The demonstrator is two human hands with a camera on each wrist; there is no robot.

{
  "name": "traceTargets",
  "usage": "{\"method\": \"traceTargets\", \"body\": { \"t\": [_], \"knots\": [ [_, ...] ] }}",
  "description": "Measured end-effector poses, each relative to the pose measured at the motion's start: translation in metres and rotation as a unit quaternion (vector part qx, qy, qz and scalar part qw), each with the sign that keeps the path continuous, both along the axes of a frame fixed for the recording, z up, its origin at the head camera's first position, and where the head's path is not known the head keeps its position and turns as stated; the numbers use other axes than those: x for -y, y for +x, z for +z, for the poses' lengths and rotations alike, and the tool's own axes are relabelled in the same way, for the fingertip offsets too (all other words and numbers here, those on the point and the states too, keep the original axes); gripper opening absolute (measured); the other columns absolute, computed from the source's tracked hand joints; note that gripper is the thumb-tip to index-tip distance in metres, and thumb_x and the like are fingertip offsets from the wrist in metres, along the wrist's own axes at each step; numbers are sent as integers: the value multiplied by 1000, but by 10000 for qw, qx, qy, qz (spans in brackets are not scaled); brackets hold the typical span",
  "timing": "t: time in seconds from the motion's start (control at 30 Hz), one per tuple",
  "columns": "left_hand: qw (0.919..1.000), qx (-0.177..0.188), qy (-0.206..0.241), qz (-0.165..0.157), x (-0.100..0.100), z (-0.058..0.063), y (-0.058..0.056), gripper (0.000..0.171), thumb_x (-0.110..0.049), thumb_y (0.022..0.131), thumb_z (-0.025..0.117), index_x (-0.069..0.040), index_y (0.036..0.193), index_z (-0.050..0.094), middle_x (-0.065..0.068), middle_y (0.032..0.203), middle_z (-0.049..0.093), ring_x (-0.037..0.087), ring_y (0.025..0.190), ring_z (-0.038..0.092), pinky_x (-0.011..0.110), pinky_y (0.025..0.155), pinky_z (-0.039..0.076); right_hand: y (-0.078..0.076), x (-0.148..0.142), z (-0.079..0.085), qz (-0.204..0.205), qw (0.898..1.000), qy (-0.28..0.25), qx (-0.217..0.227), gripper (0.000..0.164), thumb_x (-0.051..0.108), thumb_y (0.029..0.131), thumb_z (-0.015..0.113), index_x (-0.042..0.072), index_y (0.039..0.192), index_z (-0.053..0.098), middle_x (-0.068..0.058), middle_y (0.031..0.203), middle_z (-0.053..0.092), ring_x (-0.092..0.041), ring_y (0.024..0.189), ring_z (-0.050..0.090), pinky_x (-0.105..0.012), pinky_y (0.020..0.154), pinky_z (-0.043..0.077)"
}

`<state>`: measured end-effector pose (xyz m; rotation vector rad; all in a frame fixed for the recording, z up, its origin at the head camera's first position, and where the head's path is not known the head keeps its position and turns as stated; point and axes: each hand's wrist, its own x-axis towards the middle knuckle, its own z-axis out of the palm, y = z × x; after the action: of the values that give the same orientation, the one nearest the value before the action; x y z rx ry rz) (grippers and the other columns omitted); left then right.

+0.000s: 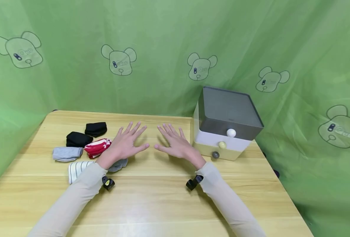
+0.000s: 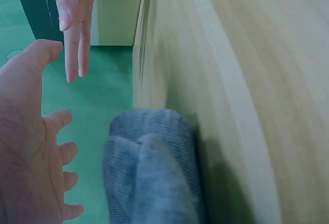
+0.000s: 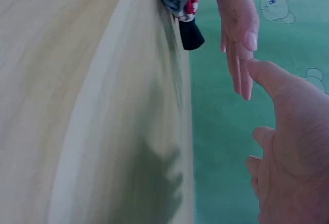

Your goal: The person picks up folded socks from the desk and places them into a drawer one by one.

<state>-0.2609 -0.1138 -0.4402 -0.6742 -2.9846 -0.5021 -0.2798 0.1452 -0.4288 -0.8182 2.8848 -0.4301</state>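
Note:
Both hands are held up over the wooden table (image 1: 151,194) with fingers spread, palms down and nothing in them. My left hand (image 1: 124,143) is above a blue-grey folded knit bundle (image 2: 151,167), which looks like a balled sock and is partly covered by the wrist in the head view. Beside that hand lie a red-and-white folded cloth (image 1: 96,148), a white striped one (image 1: 77,169) and a light grey one (image 1: 67,154). My right hand (image 1: 177,144) is left of a stacked drawer unit (image 1: 231,108), apart from it. The two thumbs point toward each other.
Two black folded cloths (image 1: 96,129) lie at the table's back left. Round knobs, one white (image 1: 231,132), one yellow (image 1: 222,144) and one grey (image 1: 215,154), stick out from the drawer fronts. A green curtain (image 1: 163,33) hangs behind the table and along its sides.

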Motion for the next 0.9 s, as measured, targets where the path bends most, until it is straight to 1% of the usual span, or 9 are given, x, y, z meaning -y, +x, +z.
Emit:
{"method": "traceTargets", "body": {
  "t": [0.17, 0.3, 0.4, 0.5, 0.6, 0.67, 0.73, 0.83, 0.9],
  "knots": [
    [9998, -73, 185, -47, -6, 6, -1, 83, -71, 97, 43, -27, 164, 20, 8, 171, 15, 41, 158, 8, 69, 124, 9, 4, -6, 11, -44, 9999, -87, -105, 86, 74, 97, 40, 36, 163, 1, 1, 172, -1, -23, 160, -4, -57, 127, -11],
    [9983, -88, 570, -94, -17, 18, 0, 83, -72, 97, 43, -29, 164, 18, 4, 172, 12, 37, 159, 5, 67, 125, 8, 12, -17, 36, 40, 9991, -334, -246, 85, 76, 96, 38, 38, 163, 2, 2, 172, 0, -22, 160, -5, -57, 127, -11],
    [9935, -140, 1115, -194, -29, 31, -1, 84, -72, 96, 46, -32, 164, 17, 1, 172, 11, 35, 159, 7, 65, 126, 9, 18, -27, 64, 126, 9972, -626, -399, 83, 74, 97, 41, 39, 162, 4, 4, 171, 2, -22, 160, -4, -56, 127, -11],
    [9786, -40, 2026, -366, -45, 43, -2, 81, -67, 95, 53, -37, 162, 20, -1, 171, 18, 34, 158, 15, 67, 124, 15, 25, -41, 94, 234, 9935, -996, -494, 81, 68, 98, 45, 38, 163, 7, 7, 171, 4, -21, 160, -3, -53, 128, -11],
    [9427, 310, 3276, -555, -65, 54, -2, 76, -58, 93, 62, -43, 159, 27, -5, 169, 26, 29, 156, 25, 67, 122, 22, 31, -60, 123, 379, 9873, -1456, -514, 77, 57, 101, 50, 36, 163, 10, 11, 170, 7, -21, 160, -1, -54, 129, -8],
    [9088, 514, 4081, -706, -81, 59, -4, 72, -50, 94, 66, -41, 157, 33, -6, 166, 32, 25, 154, 30, 63, 122, 27, 34, -76, 141, 403, 9825, -1760, -452, 73, 48, 103, 53, 39, 163, 12, 15, 170, 8, -19, 160, 0, -58, 129, -1],
    [8729, 636, 4754, -891, -98, 64, -5, 69, -39, 94, 68, -32, 156, 39, -4, 163, 39, 22, 151, 36, 55, 124, 30, 36, -96, 157, 336, 9783, -1999, -424, 70, 40, 104, 55, 42, 161, 14, 18, 169, 10, -18, 160, 3, -61, 128, 5],
    [8213, 847, 5540, -1062, -124, 71, -8, 65, -24, 93, 71, -18, 152, 45, 1, 158, 47, 22, 147, 43, 46, 123, 35, 37, -128, 176, 80, 9731, -2261, -432, 69, 29, 105, 56, 45, 160, 17, 18, 169, 12, -16, 159, 9, -58, 128, 11],
    [7917, 1075, 5921, -1050, -140, 74, -10, 63, -17, 92, 73, -14, 150, 49, 4, 154, 52, 23, 144, 47, 43, 121, 39, 37, -151, 185, -148, 9682, -2452, -465, 68, 25, 105, 56, 43, 159, 20, 15, 170, 16, -18, 159, 14, -54, 130, 11]
  ]
}}
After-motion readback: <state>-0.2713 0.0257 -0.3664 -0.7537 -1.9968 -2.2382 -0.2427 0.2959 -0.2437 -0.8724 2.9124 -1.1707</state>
